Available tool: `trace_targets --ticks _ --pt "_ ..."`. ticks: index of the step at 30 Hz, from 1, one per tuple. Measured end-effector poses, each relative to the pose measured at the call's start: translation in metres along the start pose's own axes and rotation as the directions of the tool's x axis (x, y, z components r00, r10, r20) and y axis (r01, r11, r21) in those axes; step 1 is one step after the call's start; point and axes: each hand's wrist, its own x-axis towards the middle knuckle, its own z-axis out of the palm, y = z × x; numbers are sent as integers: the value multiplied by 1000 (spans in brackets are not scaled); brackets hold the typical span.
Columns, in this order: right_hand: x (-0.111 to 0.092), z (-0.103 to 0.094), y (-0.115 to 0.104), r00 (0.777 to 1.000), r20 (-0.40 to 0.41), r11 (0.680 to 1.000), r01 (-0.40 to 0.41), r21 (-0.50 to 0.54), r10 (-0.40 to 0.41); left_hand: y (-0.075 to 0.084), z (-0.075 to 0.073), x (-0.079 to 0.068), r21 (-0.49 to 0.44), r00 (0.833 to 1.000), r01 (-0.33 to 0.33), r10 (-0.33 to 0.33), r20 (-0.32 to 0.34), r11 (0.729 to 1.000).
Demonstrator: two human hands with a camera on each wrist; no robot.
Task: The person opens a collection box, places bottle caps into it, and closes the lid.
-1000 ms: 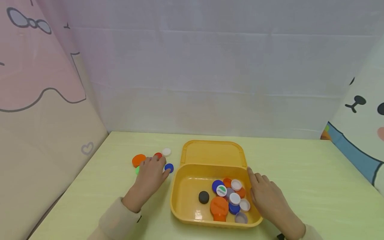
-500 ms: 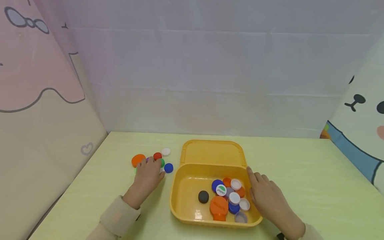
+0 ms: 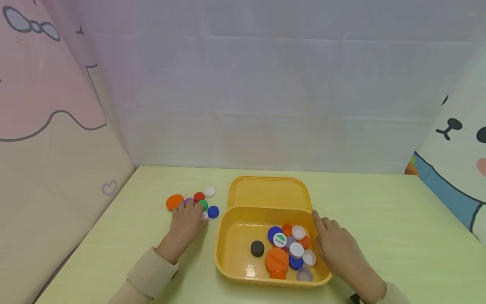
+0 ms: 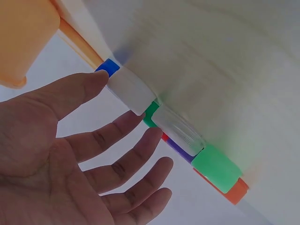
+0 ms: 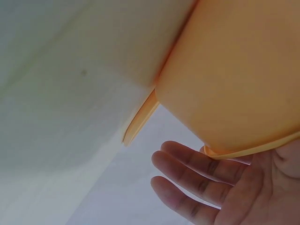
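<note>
Left hand [image 3: 184, 222], spread, has drawn back, baring a green cap [image 3: 204, 205], unheld; right hand [image 3: 340, 250], fingers straight, touches box [image 3: 236, 240].

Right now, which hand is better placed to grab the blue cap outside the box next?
Probably the left hand: it is close to the blue cap. The right hand is at the opposite side of the yellow box, which lies between it and that cap.

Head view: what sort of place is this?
Likely a screened-off tabletop booth rather than an ordinary room: a pale, creased sheet backs the pale table, and cartoon-printed sheets close off both sides.
</note>
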Motion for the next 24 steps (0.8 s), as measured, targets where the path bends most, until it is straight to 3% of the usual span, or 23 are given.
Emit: trace_targets --ticks 24 --pt "1 0 0 1000 -8 1000 -3 12 3 1 -4 -1 0 1000 -18 18 4 1000"
